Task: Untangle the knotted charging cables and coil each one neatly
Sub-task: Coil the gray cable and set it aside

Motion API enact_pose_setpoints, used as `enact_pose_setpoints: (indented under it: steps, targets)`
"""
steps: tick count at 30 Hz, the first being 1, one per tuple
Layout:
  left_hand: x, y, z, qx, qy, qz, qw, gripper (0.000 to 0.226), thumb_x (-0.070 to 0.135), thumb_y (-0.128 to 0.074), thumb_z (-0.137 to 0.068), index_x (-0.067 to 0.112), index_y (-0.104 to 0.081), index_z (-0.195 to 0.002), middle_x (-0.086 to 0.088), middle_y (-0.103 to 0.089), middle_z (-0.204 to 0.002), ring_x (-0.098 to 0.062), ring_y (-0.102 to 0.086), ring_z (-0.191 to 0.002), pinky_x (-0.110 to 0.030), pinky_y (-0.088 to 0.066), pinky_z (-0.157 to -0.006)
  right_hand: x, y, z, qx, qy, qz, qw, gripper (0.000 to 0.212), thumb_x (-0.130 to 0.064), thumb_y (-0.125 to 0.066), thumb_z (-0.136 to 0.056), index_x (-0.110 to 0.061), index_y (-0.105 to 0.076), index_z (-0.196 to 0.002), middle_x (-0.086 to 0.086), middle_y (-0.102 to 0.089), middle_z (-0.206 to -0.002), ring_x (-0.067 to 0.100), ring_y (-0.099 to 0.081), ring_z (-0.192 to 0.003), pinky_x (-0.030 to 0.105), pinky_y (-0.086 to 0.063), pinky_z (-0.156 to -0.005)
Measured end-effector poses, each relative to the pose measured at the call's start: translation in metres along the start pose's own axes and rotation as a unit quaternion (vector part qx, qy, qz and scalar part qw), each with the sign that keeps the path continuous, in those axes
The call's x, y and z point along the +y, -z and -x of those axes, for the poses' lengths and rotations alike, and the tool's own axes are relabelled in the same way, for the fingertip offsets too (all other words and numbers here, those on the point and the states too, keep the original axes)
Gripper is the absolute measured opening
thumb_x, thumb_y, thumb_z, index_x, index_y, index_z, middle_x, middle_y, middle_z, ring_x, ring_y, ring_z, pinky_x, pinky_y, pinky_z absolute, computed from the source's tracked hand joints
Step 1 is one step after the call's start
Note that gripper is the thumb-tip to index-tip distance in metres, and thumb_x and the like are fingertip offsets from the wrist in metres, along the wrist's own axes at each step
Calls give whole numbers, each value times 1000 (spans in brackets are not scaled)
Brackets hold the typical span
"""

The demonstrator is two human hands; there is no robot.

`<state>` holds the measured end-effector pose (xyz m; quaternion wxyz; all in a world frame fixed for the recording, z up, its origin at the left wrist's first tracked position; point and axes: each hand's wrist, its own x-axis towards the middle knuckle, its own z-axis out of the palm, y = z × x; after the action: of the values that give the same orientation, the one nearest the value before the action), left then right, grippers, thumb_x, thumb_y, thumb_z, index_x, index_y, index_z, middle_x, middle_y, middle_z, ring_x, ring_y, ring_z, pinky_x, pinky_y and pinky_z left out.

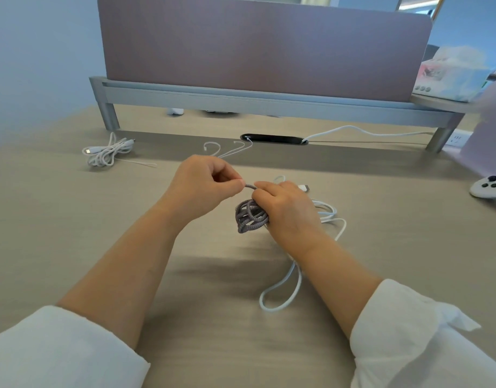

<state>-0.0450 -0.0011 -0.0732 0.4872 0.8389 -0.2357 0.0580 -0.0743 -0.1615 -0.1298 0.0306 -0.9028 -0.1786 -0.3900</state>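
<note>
A grey braided cable, wound into a small bundle of loops, is held in my right hand just above the desk. My left hand pinches the free end of that grey cable between thumb and forefinger, right beside my right fingers. A loose white cable lies on the desk under and behind my right hand, its plug poking out past my knuckles. A bundled white cable rests at the far left. A thin white cable lies beyond my hands.
A mauve partition on a grey metal frame crosses the back of the beige desk. A black cable slot has a white lead running right. A white game controller and a tissue box sit at right.
</note>
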Motion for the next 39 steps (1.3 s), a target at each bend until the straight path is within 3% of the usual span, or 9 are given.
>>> enact_pose_setpoints:
  steps: [5,9,13,23,27,30,32,35,39]
  targets:
    - [2,5,-1,9,34,160,987,14,4,-64,-82,14,-66,-71,6,-64,-53,-3,-39,-40,-12,-34,-43,1,9,1,27,-28,-128,991,22,-4,-58,-70,-12,-55,-91,13,-68,-94,35,-61,-61,34,-50,-46]
    - [3,7,1,-38,23,199,979,17,0,-56,-86,15,-65,-85,4,-72,-69,-6,-45,-46,-14,-38,-47,-2,12,0,-44,-244,-238,939,35,5,-53,-76,-14,-42,-103,7,-68,-78,31,-58,-66,37,-44,-63]
    - [5,0,5,-62,-48,190,979,18,2,-53,-90,17,-62,-94,6,-73,-83,-8,-51,-51,-20,-44,-53,3,12,-5,-110,-360,-329,866,25,-10,-53,-89,-18,-56,-65,-10,-59,-45,4,-51,-42,24,-47,-51]
    - [2,-27,10,10,-130,48,990,21,8,-66,-83,28,-67,-87,19,-64,-69,-3,-58,-50,-9,-40,-55,10,18,-10,105,-537,-674,496,24,-12,-52,-93,-11,-51,-69,-3,-53,-44,7,-50,-39,20,-41,-44]
    - [-2,-37,9,3,-185,-20,983,15,9,-67,-81,15,-73,-94,6,-57,-77,-12,-59,-53,-6,-38,-56,2,12,-8,72,-519,-708,473,30,-10,-46,-93,-9,-55,-64,1,-55,-49,11,-51,-47,25,-39,-55]
    - [-1,-40,9,24,-138,21,990,10,7,-71,-79,14,-73,-85,1,-58,-74,-11,-60,-50,-7,-39,-52,1,11,-6,50,-480,-739,470,42,-6,-41,-86,-14,-59,-50,3,-54,-55,15,-49,-55,35,-34,-66]
    - [1,-40,10,37,-92,58,993,10,8,-72,-77,15,-68,-73,2,-61,-70,-7,-59,-45,-9,-40,-47,1,11,-6,37,-454,-752,477,24,-7,-42,-76,-10,-56,-57,6,-53,-60,20,-47,-62,40,-33,-71]
    - [1,-41,11,33,-66,71,995,20,9,-75,-76,13,-60,-63,0,-63,-60,-5,-58,-42,-12,-41,-46,0,12,-6,36,-413,-763,496,3,-10,-52,-70,-9,-53,-67,8,-50,-67,22,-49,-63,36,-39,-61]
    - [0,-43,16,-51,-97,58,992,17,6,-77,-71,16,-65,-67,6,-62,-64,-5,-60,-48,-13,-45,-54,-4,11,-6,65,-448,-720,526,24,-19,-56,-90,-6,-53,-70,5,-53,-64,23,-50,-54,30,-41,-44]
